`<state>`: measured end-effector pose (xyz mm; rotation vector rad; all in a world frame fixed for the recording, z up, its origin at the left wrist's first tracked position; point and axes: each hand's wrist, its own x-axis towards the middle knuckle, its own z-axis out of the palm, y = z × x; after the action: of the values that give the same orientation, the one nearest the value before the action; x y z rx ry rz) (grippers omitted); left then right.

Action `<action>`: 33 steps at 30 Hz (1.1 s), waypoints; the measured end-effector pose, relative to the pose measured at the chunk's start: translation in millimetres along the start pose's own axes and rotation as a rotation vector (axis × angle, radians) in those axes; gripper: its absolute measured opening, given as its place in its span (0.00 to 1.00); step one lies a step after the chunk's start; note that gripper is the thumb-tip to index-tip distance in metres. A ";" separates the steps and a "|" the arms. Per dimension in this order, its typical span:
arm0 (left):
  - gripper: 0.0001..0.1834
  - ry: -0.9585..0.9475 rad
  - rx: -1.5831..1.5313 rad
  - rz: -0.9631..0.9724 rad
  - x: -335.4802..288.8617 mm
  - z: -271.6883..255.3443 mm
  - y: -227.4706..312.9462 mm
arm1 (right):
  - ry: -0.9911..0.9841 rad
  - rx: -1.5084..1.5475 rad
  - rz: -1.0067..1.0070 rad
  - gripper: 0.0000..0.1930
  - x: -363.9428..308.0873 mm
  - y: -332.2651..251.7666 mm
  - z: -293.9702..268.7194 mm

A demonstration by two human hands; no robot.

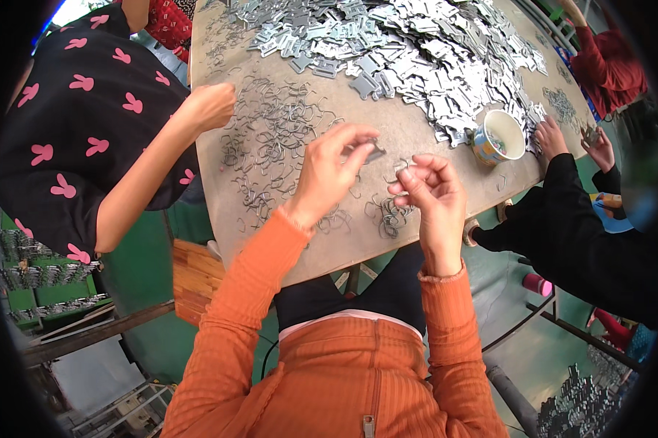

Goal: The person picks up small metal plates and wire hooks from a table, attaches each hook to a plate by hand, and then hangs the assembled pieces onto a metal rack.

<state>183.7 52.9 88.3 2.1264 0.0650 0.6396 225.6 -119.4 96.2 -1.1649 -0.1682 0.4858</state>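
Observation:
Over the near part of the table, my left hand (333, 169) pinches a small metal plate (375, 152), dark where it shows past the fingertips. Just to its right, my right hand (432, 191) is closed with thumb and forefinger on a thin bent wire hook (400, 169). The two hands are a short way apart, and the plate and hook do not touch. Below them lies a small cluster of wire hooks (392, 216). A wider scatter of such hooks (271, 131) spreads on the left side of the table.
A large heap of flat metal plates (424, 62) covers the table's far side. A paper cup (500, 136) stands at the right. A person in a black top with pink shapes (88, 131) sits left; black-sleeved hands (551, 137) work at the right. A wooden stool (196, 281) stands below.

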 end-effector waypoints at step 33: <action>0.19 0.014 -0.046 0.398 -4.9 77.2 39.5 | 0.289 0.123 -0.174 0.07 -12.8 -25.2 -44.7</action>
<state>208.2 -30.1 80.4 2.1053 -0.3702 0.8763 238.0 -170.3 103.0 -1.0762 0.0110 0.1685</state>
